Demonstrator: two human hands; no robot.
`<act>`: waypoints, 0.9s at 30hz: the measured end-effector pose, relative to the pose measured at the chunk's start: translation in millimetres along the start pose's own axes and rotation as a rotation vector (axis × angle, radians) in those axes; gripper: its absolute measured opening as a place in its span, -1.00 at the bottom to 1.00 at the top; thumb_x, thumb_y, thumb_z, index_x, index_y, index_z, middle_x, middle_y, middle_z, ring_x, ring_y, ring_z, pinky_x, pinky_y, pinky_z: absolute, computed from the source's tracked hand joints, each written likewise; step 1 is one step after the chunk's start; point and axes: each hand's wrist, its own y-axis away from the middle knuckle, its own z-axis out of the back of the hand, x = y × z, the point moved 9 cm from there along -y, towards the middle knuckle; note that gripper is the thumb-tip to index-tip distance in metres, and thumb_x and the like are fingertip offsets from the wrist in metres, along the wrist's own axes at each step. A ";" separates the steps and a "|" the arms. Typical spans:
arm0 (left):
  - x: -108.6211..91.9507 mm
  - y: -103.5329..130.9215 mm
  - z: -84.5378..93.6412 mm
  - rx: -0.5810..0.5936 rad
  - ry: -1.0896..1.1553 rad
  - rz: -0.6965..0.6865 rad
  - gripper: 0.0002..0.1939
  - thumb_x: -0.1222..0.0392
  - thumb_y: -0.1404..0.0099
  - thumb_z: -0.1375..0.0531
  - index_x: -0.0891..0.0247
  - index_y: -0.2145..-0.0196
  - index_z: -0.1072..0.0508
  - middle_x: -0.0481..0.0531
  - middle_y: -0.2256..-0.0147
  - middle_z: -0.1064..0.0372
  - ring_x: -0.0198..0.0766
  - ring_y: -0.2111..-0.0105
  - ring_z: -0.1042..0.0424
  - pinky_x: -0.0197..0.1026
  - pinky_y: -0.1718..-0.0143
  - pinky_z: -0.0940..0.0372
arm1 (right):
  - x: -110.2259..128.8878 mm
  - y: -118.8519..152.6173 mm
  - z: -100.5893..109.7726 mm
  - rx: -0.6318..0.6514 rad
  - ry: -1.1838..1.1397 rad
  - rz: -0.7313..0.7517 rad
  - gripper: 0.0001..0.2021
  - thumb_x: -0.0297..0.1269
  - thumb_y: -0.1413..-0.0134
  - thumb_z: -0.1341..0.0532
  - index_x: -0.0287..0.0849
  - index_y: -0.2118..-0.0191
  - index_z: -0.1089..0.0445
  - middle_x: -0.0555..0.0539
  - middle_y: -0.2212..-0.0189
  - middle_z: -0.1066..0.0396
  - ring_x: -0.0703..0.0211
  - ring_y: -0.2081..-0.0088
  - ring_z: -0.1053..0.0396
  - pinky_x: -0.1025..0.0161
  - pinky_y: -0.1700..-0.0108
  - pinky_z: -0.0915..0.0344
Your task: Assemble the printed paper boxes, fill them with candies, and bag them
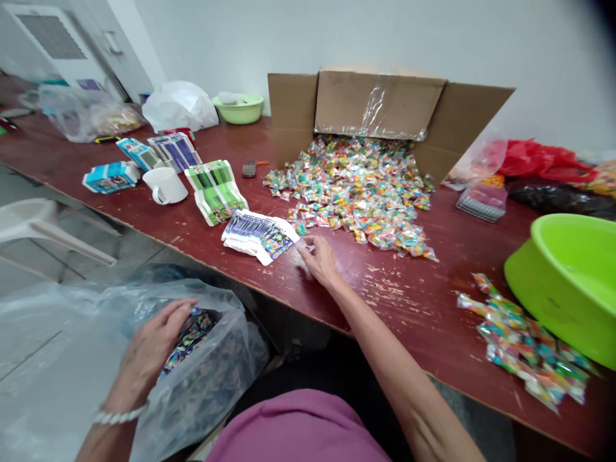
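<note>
My left hand [156, 340], with a white bead bracelet on its wrist, is at the mouth of a large clear plastic bag [216, 378]. Its visible fingers are loosely stretched over small dark printed packets [195, 337] inside; the fingertips are partly hidden. On the red table, my right hand [320, 260] is open, thumb and forefinger apart, at the right corner of a fanned stack of purple-and-white printed flat cartons [260, 236]. I cannot tell whether it touches them. Behind it, wrapped candies [360, 192] spill from a cardboard box [380, 106] lying on its side.
Left of the cartons are a green carton stack [216, 191], a white mug [165, 186] and blue carton bundles [111, 177]. A green basin [570, 276] stands at the right beside more candies [524, 343]. A white plastic stool [38, 221] is at the left.
</note>
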 end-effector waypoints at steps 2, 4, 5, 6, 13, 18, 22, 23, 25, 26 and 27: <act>31.0 -4.9 4.3 0.065 -0.107 0.046 -0.50 -0.22 -0.22 -0.13 0.18 0.09 -0.55 0.14 0.05 -0.52 0.17 0.01 -0.43 0.17 -0.06 -0.26 | 4.0 -18.7 -9.1 -0.010 0.031 -0.010 -0.66 -0.16 -0.18 -0.22 -0.17 -0.03 -0.37 -0.19 0.04 -0.37 -0.04 0.03 -0.38 0.04 -0.01 -0.29; 43.2 -4.9 7.1 0.069 -0.086 0.054 -0.44 -0.26 -0.23 -0.11 0.18 0.02 -0.50 0.14 -0.02 -0.48 0.17 -0.06 -0.39 0.19 -0.12 -0.20 | 8.9 -28.5 -18.4 -0.011 0.090 -0.032 -0.57 -0.08 -0.13 -0.27 -0.15 -0.07 -0.34 -0.24 -0.01 -0.32 -0.16 -0.02 -0.35 -0.03 0.01 -0.28; 42.7 -4.0 7.6 0.058 -0.064 0.047 -0.43 -0.27 -0.24 -0.10 0.17 0.00 -0.49 0.11 -0.03 -0.47 0.15 -0.06 -0.39 0.17 -0.13 -0.21 | 10.9 -30.7 -22.6 -0.008 0.135 -0.046 -0.52 -0.04 -0.09 -0.29 -0.14 -0.07 -0.34 -0.26 -0.03 -0.29 -0.20 -0.04 -0.33 -0.05 0.02 -0.28; 39.3 -3.2 7.1 0.046 -0.047 0.039 -0.43 -0.28 -0.24 -0.09 0.16 0.00 -0.49 0.08 -0.02 -0.47 0.12 -0.05 -0.39 0.14 -0.12 -0.23 | 12.1 -31.6 -26.0 -0.005 0.184 -0.063 -0.49 0.00 -0.05 -0.32 -0.14 -0.07 -0.34 -0.27 -0.03 -0.28 -0.22 -0.04 -0.32 -0.06 0.02 -0.28; -10.1 -6.2 -20.7 0.021 0.010 -0.128 -0.43 -0.26 -0.21 -0.11 0.18 0.00 -0.49 0.12 0.05 -0.47 0.00 0.06 -0.44 -0.02 0.02 -0.31 | 1.0 -26.1 -29.3 -0.066 0.085 -0.221 -0.49 -0.08 0.13 -0.42 -0.13 0.05 -0.33 -0.19 0.05 -0.37 -0.18 -0.04 -0.31 -0.06 -0.03 -0.20; -41.6 -5.0 -44.1 0.042 0.022 -0.243 -0.46 -0.19 -0.25 -0.11 0.20 -0.03 -0.46 0.14 0.07 -0.47 -0.02 0.08 -0.43 -0.03 0.09 -0.32 | -4.3 -26.8 -26.1 -0.023 -0.096 -0.239 -0.70 -0.23 -0.01 -0.29 -0.09 0.10 -0.37 -0.03 0.25 -0.47 -0.02 0.11 -0.39 0.04 0.00 -0.22; -59.8 -6.9 -41.4 -0.007 0.124 -0.231 -0.43 -0.18 -0.21 -0.16 0.23 -0.04 -0.45 0.15 0.07 -0.46 -0.03 0.10 -0.43 -0.01 0.05 -0.30 | 2.7 -10.4 -11.2 0.136 -0.284 -0.134 -0.79 -0.16 -0.11 -0.19 -0.17 0.22 -0.44 0.00 0.34 -0.47 0.12 0.23 -0.41 0.23 0.14 -0.28; -63.3 -6.4 -41.2 0.004 0.194 -0.206 -0.43 -0.18 -0.20 -0.18 0.24 -0.04 -0.44 0.16 0.07 -0.47 -0.03 0.10 -0.44 -0.01 0.03 -0.29 | 5.7 -1.1 -5.7 0.189 -0.329 -0.101 -0.77 -0.13 -0.12 -0.18 -0.18 0.26 -0.44 0.00 0.35 -0.47 0.14 0.25 -0.40 0.25 0.16 -0.28; -74.1 -1.0 -50.2 0.122 0.376 -0.167 -0.44 -0.17 -0.20 -0.20 0.25 -0.03 -0.44 0.15 0.07 -0.48 -0.03 0.06 -0.43 -0.03 -0.02 -0.27 | 13.7 22.8 4.8 0.310 -0.421 -0.040 -0.74 -0.08 -0.11 -0.20 -0.18 0.31 -0.45 0.01 0.37 -0.46 0.16 0.28 -0.39 0.28 0.19 -0.28; -82.8 5.5 -60.9 0.241 0.468 -0.157 -0.46 -0.16 -0.22 -0.20 0.24 -0.02 -0.45 0.15 0.06 -0.48 -0.03 0.03 -0.42 -0.05 -0.03 -0.26 | 21.9 37.9 6.2 0.419 -0.510 0.002 -0.74 -0.07 -0.10 -0.22 -0.19 0.31 -0.44 0.01 0.37 -0.46 0.16 0.28 -0.38 0.27 0.18 -0.28; -92.9 15.5 -75.2 0.395 0.550 -0.148 -0.49 -0.15 -0.23 -0.20 0.24 -0.01 -0.46 0.15 0.05 -0.48 -0.04 0.01 -0.42 -0.07 -0.03 -0.26 | 29.4 52.9 8.8 0.506 -0.583 0.029 -0.74 -0.06 -0.10 -0.24 -0.18 0.31 -0.44 0.00 0.36 -0.46 0.16 0.27 -0.38 0.25 0.15 -0.27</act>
